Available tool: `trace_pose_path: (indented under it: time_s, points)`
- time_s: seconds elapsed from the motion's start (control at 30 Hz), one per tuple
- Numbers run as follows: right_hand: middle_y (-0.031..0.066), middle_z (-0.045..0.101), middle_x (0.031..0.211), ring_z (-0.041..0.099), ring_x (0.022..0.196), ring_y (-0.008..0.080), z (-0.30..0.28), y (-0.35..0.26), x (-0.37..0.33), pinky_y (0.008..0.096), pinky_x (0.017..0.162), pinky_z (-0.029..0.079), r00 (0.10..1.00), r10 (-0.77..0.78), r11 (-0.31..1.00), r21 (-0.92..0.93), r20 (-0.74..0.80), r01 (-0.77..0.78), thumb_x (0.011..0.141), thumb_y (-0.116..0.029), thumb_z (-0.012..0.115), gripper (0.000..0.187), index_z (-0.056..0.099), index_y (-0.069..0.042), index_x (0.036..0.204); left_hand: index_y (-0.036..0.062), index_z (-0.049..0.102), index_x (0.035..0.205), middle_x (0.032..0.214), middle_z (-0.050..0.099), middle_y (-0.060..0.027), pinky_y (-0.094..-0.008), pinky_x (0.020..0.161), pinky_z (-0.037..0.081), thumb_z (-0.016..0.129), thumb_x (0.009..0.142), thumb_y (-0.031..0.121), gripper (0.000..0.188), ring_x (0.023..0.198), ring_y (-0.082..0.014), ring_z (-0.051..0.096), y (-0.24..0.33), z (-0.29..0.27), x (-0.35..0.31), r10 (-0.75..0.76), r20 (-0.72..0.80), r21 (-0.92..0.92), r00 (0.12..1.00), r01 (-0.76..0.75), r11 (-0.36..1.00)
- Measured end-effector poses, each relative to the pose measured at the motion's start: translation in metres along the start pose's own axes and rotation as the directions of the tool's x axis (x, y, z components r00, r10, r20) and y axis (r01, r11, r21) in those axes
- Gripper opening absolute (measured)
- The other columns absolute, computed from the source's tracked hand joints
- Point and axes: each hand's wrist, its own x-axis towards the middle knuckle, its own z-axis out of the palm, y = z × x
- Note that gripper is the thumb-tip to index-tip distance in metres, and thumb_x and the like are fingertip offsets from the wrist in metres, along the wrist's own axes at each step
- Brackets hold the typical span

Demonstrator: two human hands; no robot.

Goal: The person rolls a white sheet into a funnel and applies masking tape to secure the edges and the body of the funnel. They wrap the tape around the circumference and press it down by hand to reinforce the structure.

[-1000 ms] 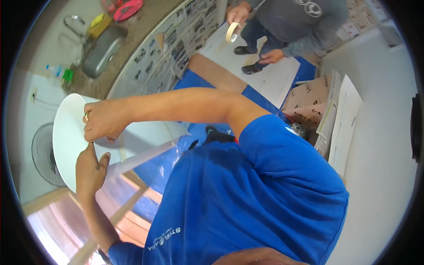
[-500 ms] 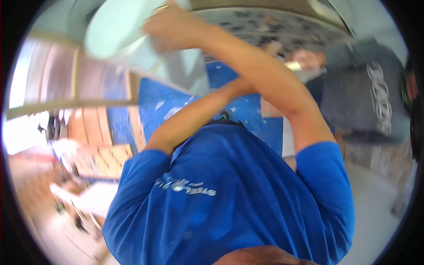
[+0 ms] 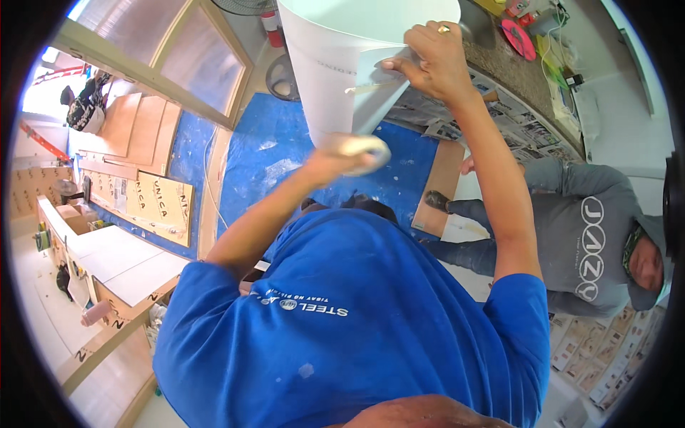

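A large white sheet (image 3: 325, 75) is rolled into a cone-like tube in front of me, wide end up. My right hand (image 3: 439, 68), with a ring on one finger, pinches the overlapping edge at its upper rim. A short pale strip of tape (image 3: 374, 88) lies across the overlap below that hand. Lower down, by the narrow end, my left hand (image 3: 325, 164) is closed on a roll of cream tape (image 3: 372, 151). Motion blurs that hand and the roll. The tube's lowest part is hidden behind them.
A co-worker in a grey shirt (image 3: 549, 228) and cap crouches at the right. Blue sheeting (image 3: 250, 164) covers the floor. A countertop (image 3: 510, 85) with a pink item (image 3: 518, 39) runs along the far right. A framed glazed panel (image 3: 200, 64) and plywood boards (image 3: 135, 128) stand left.
The rolled sheet and my right hand have shifted right in view. My left hand, earlier hidden behind my right forearm, now shows with the tape roll. My forearms no longer cross.
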Motion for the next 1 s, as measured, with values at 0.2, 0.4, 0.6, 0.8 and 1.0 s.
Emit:
trace_pose_path:
  time_s: [0.2, 0.4, 0.6, 0.8, 1.0]
  points:
    - [0.0019, 0.048, 0.063, 0.047, 0.064, 0.0244, 0.02, 0.034, 0.015, 0.0401, 0.076, 0.035, 0.997, -0.02, 1.0, -0.023, -0.071, 0.018, 0.074, -0.043, 0.085, 0.046, 0.053, -0.011, 0.068, 0.0016, 0.067, 0.113, 0.096, 0.071, -0.0077, -0.0335, 0.069, 0.054, 0.087, 0.084, 0.024, 0.042, 0.077, -0.0205, 0.066, 0.15, -0.038, 0.008, 0.653, -0.563, 0.215, 0.506, -0.673, 0.707]
    - [0.0027, 0.046, 0.061, 0.045, 0.06, 0.0247, 0.017, 0.032, 0.024, 0.0394, 0.073, 0.034, 0.99, -0.094, 0.996, -0.004, -0.101, 0.094, 0.078, -0.043, 0.085, 0.048, 0.051, -0.011, 0.067, 0.0051, 0.063, 0.104, 0.091, 0.065, -0.0118, -0.0474, 0.097, 0.038, 0.091, 0.071, 0.023, 0.047, 0.102, -0.0343, 0.059, 0.152, -0.037, 0.082, 0.795, -0.063, 0.994, 0.603, -0.03, 0.101]
    - [0.0059, 0.059, 0.066, 0.059, 0.063, 0.0266, 0.005, 0.037, 0.03, 0.0404, 0.065, 0.041, 0.998, -0.023, 0.997, -0.068, 0.051, 0.026, 0.081, -0.044, 0.081, 0.044, 0.055, -0.01, 0.069, 0.0061, 0.066, 0.115, 0.092, 0.064, -0.009, -0.0433, 0.093, 0.036, 0.094, 0.064, 0.023, 0.06, 0.094, -0.0328, 0.058, 0.157, -0.023, 0.104, 0.811, -0.198, 0.98, 0.551, 0.101, 0.17]
    - [0.0077, 0.064, 0.073, 0.07, 0.068, 0.0278, -0.003, 0.041, 0.049, 0.0393, 0.058, 0.052, 0.93, -0.172, 0.985, 0.031, 0.324, 0.171, 0.089, -0.028, 0.073, 0.027, 0.057, -0.008, 0.1, 0.0055, 0.067, 0.114, 0.097, 0.065, -0.0121, -0.0436, 0.094, 0.037, 0.093, 0.063, 0.017, 0.058, 0.1, -0.0336, 0.059, 0.144, -0.01, 0.108, 0.81, -0.302, 0.952, 0.502, 0.205, 0.228]
    - [0.0077, 0.069, 0.083, 0.07, 0.07, 0.0294, 0.006, 0.04, 0.054, 0.0416, 0.061, 0.054, 0.929, -0.226, 0.968, 0.172, 0.293, 0.182, 0.086, -0.022, 0.075, 0.045, 0.059, -0.013, 0.127, 0.0063, 0.066, 0.116, 0.104, 0.065, -0.0148, -0.0446, 0.096, 0.037, 0.093, 0.065, 0.019, 0.059, 0.103, -0.0362, 0.058, 0.145, 0.003, 0.104, 0.802, -0.344, 0.933, 0.489, 0.277, 0.231]
